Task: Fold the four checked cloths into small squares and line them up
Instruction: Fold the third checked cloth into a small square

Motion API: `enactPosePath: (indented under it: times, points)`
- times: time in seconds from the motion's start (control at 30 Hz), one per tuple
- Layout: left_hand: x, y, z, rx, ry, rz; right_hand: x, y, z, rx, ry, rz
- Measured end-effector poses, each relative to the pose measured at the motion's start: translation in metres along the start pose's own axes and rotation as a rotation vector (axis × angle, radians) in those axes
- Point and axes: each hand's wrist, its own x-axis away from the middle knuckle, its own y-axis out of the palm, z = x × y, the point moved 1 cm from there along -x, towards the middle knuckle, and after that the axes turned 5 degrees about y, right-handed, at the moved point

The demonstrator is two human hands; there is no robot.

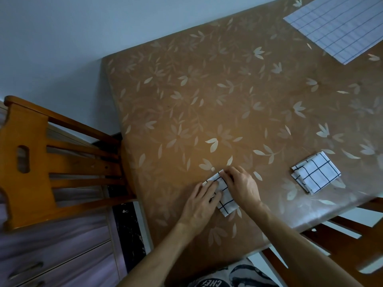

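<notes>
Both hands rest on a small checked cloth (227, 204), white with thin black lines, which lies on the table (207, 90) close to its near edge and towards the left corner. The cloth is folded down to a narrow shape, and only its near end and a strip between the hands show.

The left hand (202, 200) lies flat on the cloth's left side, fingers straight and close together, pressing it to the table. The right hand (241, 186) covers the cloth's right side. Its fingers (227, 175) are bent over the far edge with the tips on the fabric; I cannot tell whether they pinch a layer or only press it.

A folded checked square (316, 176) sits well apart to the right, also near the near edge, with its layers slightly offset along the left side. A flat checked cloth (339, 27), unfolded, lies at the far right corner and runs out of view.

The table carries a brown cover printed with pale leaves and flowers. A wooden chair (27, 183) stands at the table's left edge, above a drawer unit (51, 255). A second chair (342, 245) shows below the near right corner
</notes>
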Motion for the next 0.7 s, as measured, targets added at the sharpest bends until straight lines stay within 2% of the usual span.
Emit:
enactPosePath:
  times: [0.1,0.2,0.27,0.5,0.7]
  points:
    - [0.003,0.009,0.001,0.002,-0.079,-0.183,0.014,0.005,-0.002,0.108,-0.110,0.121]
    - [0.000,0.007,0.000,-0.033,-0.130,-0.267,0.045,0.019,0.007,0.201,-0.337,-0.020]
    - [-0.001,0.007,-0.006,-0.042,-0.155,-0.269,0.063,0.030,0.019,0.270,-0.411,-0.099]
    - [-0.001,0.004,-0.004,-0.060,-0.233,-0.319,0.060,0.021,0.036,0.465,-0.218,-0.150]
    - [-0.010,-0.009,0.003,-0.037,-0.264,-0.321,0.066,0.018,0.038,0.502,-0.114,-0.124]
